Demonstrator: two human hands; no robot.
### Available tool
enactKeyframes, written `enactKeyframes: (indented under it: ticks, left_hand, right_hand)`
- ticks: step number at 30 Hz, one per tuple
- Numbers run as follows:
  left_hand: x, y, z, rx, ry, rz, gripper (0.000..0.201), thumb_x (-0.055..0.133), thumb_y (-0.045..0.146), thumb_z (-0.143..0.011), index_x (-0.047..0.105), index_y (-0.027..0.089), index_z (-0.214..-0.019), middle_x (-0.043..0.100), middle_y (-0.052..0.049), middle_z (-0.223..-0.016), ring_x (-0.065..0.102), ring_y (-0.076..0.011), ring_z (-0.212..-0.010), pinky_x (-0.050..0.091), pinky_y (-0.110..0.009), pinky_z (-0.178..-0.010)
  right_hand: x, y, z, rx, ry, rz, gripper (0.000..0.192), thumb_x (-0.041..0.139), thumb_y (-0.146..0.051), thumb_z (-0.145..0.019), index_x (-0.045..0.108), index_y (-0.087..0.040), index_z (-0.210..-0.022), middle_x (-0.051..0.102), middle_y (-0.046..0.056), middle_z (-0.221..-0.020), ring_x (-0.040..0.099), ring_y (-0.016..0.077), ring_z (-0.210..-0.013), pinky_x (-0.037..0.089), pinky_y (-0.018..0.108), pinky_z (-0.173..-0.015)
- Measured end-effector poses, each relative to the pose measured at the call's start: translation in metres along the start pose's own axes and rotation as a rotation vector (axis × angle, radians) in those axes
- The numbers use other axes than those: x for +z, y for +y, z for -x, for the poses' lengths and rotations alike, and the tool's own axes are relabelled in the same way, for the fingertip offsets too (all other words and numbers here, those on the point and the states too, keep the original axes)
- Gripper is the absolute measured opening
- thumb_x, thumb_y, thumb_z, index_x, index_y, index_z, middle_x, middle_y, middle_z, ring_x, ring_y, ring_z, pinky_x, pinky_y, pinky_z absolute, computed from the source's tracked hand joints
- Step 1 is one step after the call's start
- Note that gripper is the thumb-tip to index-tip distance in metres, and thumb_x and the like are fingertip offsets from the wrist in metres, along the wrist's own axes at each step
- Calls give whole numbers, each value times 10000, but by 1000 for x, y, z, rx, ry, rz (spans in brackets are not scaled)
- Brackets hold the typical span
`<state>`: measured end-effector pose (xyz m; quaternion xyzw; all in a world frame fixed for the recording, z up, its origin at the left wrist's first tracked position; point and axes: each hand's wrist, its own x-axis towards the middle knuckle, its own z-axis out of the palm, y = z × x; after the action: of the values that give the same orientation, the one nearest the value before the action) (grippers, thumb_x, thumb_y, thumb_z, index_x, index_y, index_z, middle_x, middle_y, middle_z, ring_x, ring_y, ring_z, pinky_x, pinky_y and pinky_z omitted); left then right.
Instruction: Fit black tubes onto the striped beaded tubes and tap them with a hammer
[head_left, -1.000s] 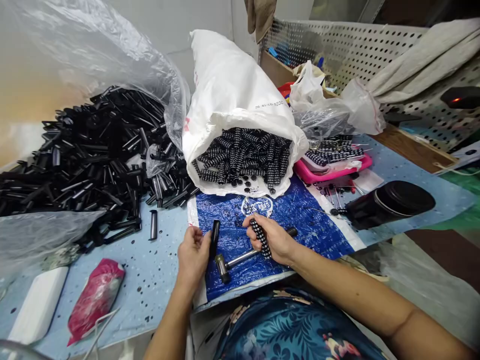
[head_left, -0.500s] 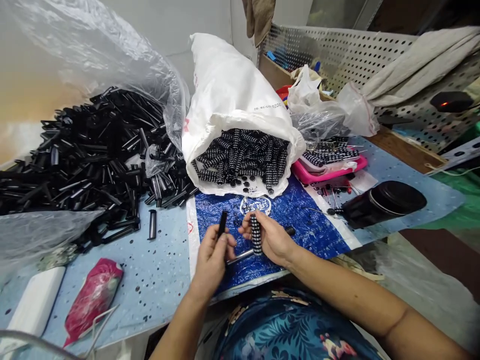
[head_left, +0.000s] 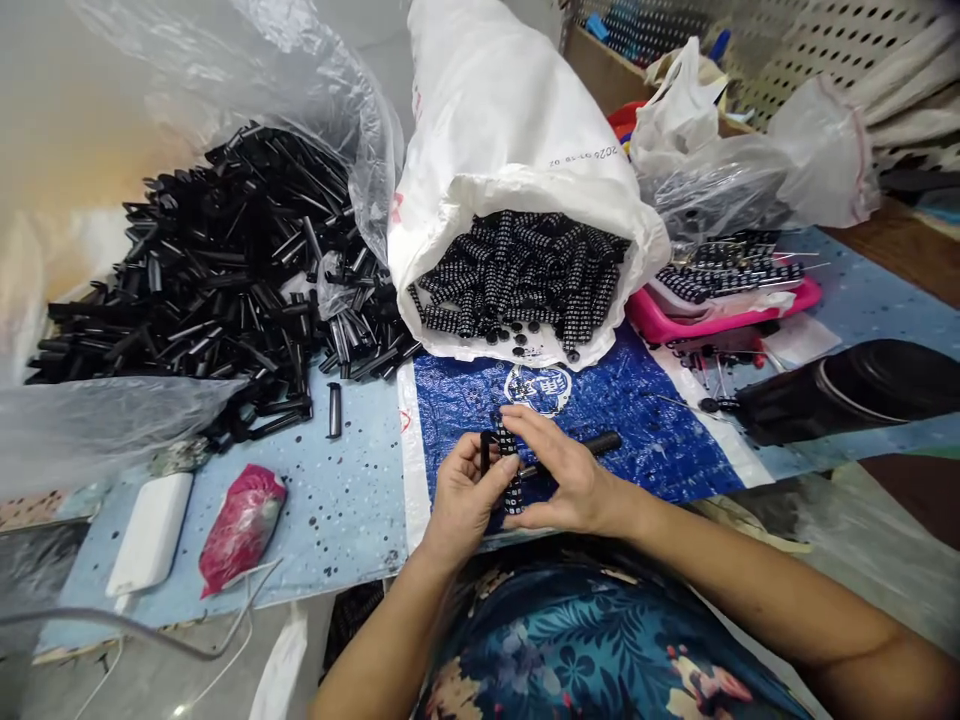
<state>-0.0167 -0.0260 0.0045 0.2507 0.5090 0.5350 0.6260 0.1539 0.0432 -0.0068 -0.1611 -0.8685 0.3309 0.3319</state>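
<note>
My left hand (head_left: 459,498) is closed on a small black plastic strip (head_left: 484,453). Its thumb presses against a black stick covered in rows of white characters (head_left: 513,492), which stands roughly upright beside the strip. My right hand (head_left: 574,478) spans this stick, index finger near the top end and thumb near the bottom. Behind the right fingers a tool with a metal shaft and black handle (head_left: 604,443) lies on the blue printed sheet (head_left: 645,400). Farther back, a white sack (head_left: 517,110) lies with its mouth towards me, filled with similar character-covered sticks (head_left: 525,270).
A heap of glossy black plastic pieces (head_left: 225,260) covers the left, partly under clear plastic. Nearer are a white block (head_left: 152,530) and a pink bundle (head_left: 244,528). At right are a pink tray (head_left: 720,320) and a black tumbler (head_left: 847,390).
My left hand has moved right, bringing the strip against the stick, and its thumb now touches the stick. My right fingers have spread to the stick's ends. The camera view has shifted.
</note>
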Motion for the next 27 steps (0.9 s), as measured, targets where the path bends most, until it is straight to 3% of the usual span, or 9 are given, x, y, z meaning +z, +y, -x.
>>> enactKeyframes:
  ticks: [4, 6, 9, 11, 13, 17, 22, 27]
  left_hand:
    - [4, -11, -2, 19, 68, 64, 459, 615, 605, -858, 535, 169, -976, 520, 41, -727, 386, -26, -441, 263, -178, -415]
    - [5, -17, -2, 56, 122, 90, 429, 570, 592, -897, 537, 165, -923, 537, 31, -724, 410, -32, -472, 299, -176, -450]
    - [5, -20, 0, 122, 147, 47, 361, 620, 515, -897, 602, 154, -896, 582, 6, -779, 522, -66, -683, 433, -178, -661]
    - [4, -18, 2, 151, 120, -9, 345, 632, 496, -896, 665, 163, -979, 639, -23, -912, 563, -105, -856, 452, -214, -822]
    - [2, -14, 4, 142, 92, -42, 357, 639, 487, -892, 694, 168, -1041, 668, -40, -983, 575, -130, -909, 447, -243, -878]
    - [-6, -8, 5, 89, 37, -135, 403, 598, 500, -909, 720, 151, -1068, 694, -71, -996, 601, -157, -874, 470, -276, -846]
    - [-10, 1, 4, 149, -14, -273, 404, 633, 455, -890, 688, 165, -1166, 700, -70, -1041, 638, -174, -941, 498, -285, -889]
    - [-12, 14, 3, -133, -145, -65, 547, 717, 544, -792, 634, 123, -1131, 684, -68, -838, 634, -136, -625, 525, -243, -597]
  right_hand:
    - [0, -6, -3, 8, 53, 75, 987, 784, -507, -795, 264, -115, -1537, 404, 213, -1438, 367, 315, -1389, 352, 471, -1167]
    - [2, -10, -2, -10, 46, 95, 966, 760, -518, -814, 266, -108, -1536, 403, 221, -1433, 380, 316, -1381, 361, 472, -1162]
    - [8, -13, 0, -77, 50, 123, 947, 731, -501, -841, 247, -92, -1545, 386, 240, -1438, 395, 321, -1373, 382, 467, -1153]
    - [12, -14, 1, -90, 61, 159, 943, 738, -467, -845, 241, -89, -1551, 377, 243, -1446, 397, 326, -1374, 392, 464, -1150]
    - [14, -13, 1, -86, 56, 189, 942, 746, -437, -846, 235, -86, -1556, 372, 243, -1454, 396, 330, -1377, 398, 463, -1148]
    - [17, -10, 3, -81, 24, 225, 945, 736, -416, -862, 199, -92, -1570, 361, 248, -1467, 394, 334, -1379, 418, 473, -1133]
    - [20, -11, 3, -40, 58, 238, 978, 764, -463, -823, 241, -74, -1553, 387, 256, -1434, 418, 346, -1355, 438, 476, -1117]
    - [22, -14, -3, -38, 104, 219, 999, 763, -527, -803, 266, -72, -1540, 395, 255, -1425, 414, 347, -1351, 430, 484, -1118]
